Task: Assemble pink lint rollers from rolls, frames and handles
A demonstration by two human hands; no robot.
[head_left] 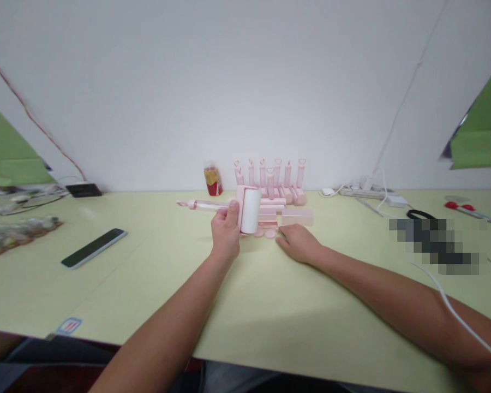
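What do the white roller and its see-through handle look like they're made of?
White cylindrical roller: probably wound paper, matte and evenly white, though that's uncertain. See-through tube handle, gripped by the left hand: seemingly clear glossy plastic, since the pale green table shows through it.

A single head-worn camera looks forward and down from the 6 o'clock edge of the surface [270, 316] toward the wall [245, 82] at 12 o'clock. The left hand [226, 233] and right hand [298, 244] sit near, mid-frame.
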